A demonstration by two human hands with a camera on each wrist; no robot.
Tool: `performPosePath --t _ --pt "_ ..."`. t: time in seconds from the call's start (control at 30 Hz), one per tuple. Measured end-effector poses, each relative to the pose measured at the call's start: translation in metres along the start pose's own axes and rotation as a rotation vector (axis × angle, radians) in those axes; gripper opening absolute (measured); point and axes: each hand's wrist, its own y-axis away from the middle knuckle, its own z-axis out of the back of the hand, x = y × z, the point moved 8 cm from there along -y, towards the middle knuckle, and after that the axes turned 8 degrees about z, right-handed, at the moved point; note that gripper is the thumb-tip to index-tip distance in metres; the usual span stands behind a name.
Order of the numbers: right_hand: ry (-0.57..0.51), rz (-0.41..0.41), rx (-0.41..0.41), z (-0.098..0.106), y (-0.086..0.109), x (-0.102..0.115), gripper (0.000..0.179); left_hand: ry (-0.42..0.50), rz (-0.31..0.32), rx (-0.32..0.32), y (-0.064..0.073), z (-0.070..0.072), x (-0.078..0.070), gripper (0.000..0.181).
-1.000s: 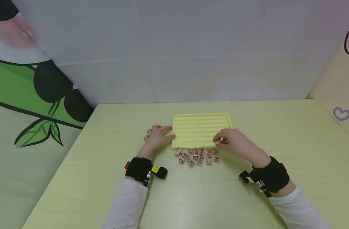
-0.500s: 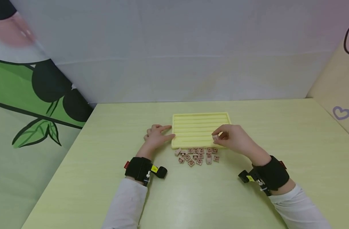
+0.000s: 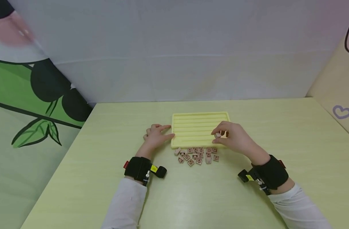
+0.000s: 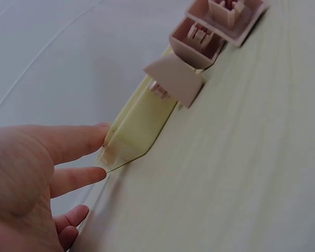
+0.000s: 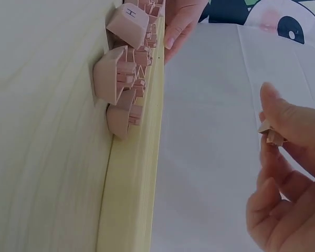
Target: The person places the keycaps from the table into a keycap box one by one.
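A pale yellow ridged tray (image 3: 200,115) lies on the table. My left hand (image 3: 155,137) is at its left side; in the left wrist view two extended fingertips touch the tray's end wall (image 4: 142,121). Over the tray's right front part, my right hand (image 3: 234,136) pinches a small pink keycap (image 5: 273,134) between thumb and fingers. In front of the tray lie several pink keycaps (image 3: 198,161), many with their hollow undersides up. One keycap (image 5: 130,23) in the right wrist view shows the letter H.
The light wood-grain table (image 3: 191,197) runs back to a pale wall covering (image 3: 180,79). A panel with a cartoon print (image 3: 51,95) stands at the left, and another panel (image 3: 338,86) at the right. Each wrist wears a black strap (image 3: 270,173) with a small camera.
My right hand has lifted from the tray's front edge and moved slightly back over the tray, still pinching the keycap, which now looks turned. My left hand has stayed at the tray's side.
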Motion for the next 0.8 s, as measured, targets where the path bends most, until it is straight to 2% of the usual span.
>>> performPosePath --t 0.23,0.53,0.67,0.8 --pt "-0.063 -0.062 -0.032 0.002 0.001 -0.004 0.026 0.009 0.010 -0.001 0.001 -0.001 0.003 0.062" --pt "-0.089 -0.174 -0.005 0.004 0.008 -0.018 0.025 0.014 -0.015 -0.003 -0.003 -0.010 -0.006 0.060" --pt "-0.085 -0.156 0.011 0.003 0.007 -0.020 0.022 0.016 -0.003 -0.013 -0.001 -0.012 -0.007 0.059" --pt "-0.061 -0.113 0.045 0.006 -0.004 -0.018 0.019 0.012 0.000 -0.019 0.000 -0.011 -0.007 0.058"
